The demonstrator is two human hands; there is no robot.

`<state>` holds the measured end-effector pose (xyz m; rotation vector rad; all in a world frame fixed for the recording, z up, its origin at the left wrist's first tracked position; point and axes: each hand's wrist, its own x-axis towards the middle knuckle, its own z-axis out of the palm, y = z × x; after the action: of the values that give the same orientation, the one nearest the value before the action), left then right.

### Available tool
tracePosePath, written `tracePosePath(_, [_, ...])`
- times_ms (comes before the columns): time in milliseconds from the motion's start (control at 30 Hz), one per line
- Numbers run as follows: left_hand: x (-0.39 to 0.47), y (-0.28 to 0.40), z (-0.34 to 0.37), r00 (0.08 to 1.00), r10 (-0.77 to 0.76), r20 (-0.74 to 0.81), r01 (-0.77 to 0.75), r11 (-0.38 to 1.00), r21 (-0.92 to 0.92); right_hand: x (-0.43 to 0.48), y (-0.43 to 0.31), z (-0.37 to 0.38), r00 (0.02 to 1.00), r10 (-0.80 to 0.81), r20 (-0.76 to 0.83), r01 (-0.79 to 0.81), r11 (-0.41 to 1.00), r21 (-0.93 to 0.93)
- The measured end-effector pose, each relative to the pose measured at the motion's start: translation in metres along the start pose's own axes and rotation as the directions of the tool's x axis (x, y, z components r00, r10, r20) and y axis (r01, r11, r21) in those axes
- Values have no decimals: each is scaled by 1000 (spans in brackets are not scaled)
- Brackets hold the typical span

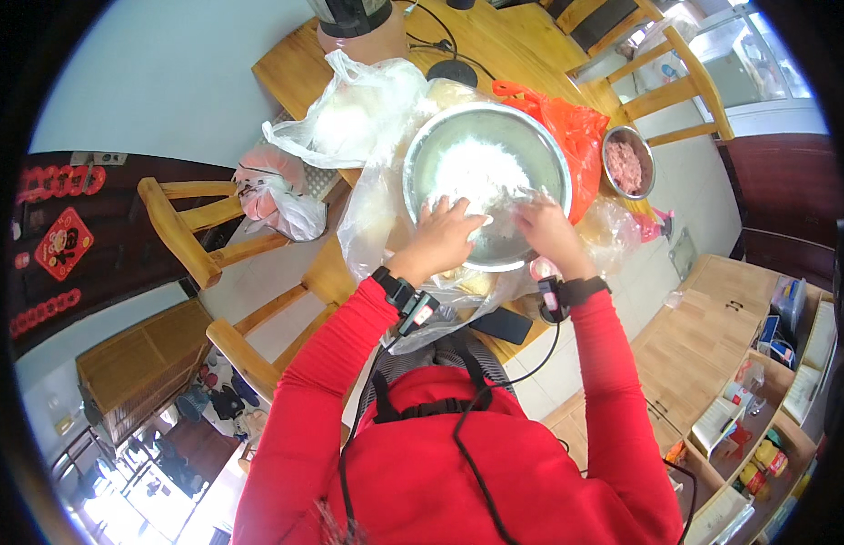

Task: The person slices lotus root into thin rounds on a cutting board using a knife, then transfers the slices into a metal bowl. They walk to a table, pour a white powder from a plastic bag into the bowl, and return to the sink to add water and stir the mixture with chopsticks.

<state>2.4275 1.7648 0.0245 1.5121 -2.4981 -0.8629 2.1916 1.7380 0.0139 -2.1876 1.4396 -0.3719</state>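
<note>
A wide metal bowl (422, 146) stands before me on the wooden table (524, 41), with a heap of white powder (478, 167), like flour, inside. My left hand (444, 238) reaches over its near left rim. The fingers are spread at the lower edge of the powder, and some white clings to the thumb tip. Over the near right side, my right hand (548, 221) points its bent fingers into the bowl. Those fingertips are blurred among powder and glare, so whether they hold anything is unclear. Clear plastic sheeting (367, 225) lies under and around the bowl.
Beside the bowl are a white plastic bag (354, 109), a red plastic bag (565, 129) and a small metal bowl (607, 178) of minced meat (625, 167). A black phone (502, 326) lies at the near table edge. Wooden chairs (190, 225) stand left. Cables (463, 436) hang from my wrists.
</note>
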Motion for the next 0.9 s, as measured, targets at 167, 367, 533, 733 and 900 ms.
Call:
tracePosePath(167, [-1, -13, -8, 991, 21, -131, -44, 983, -180, -2, 18, -4, 964, 155, -217, -140, 987, 82])
tracePosePath(367, [-7, -21, -18, 983, 55, -177, -87, 981, -176, 7, 52, 7, 815, 431, -388, -489, 870, -60])
tracePosePath(533, [-15, -21, -17, 961, 12, -278, -92, 956, -279, 22, 86, 4, 803, 498, -327, -534, 845, -26])
tracePosePath(733, [-27, -27, -18, 955, 9, -297, -103, 948, -300, 32, 108, -4, 805, 591, 51, -589, 788, 176])
tracePosePath(900, [-39, -27, -28, 905, -45, -423, -122, 925, -360, 23, 102, -22, 750, 606, 264, -661, 682, 312])
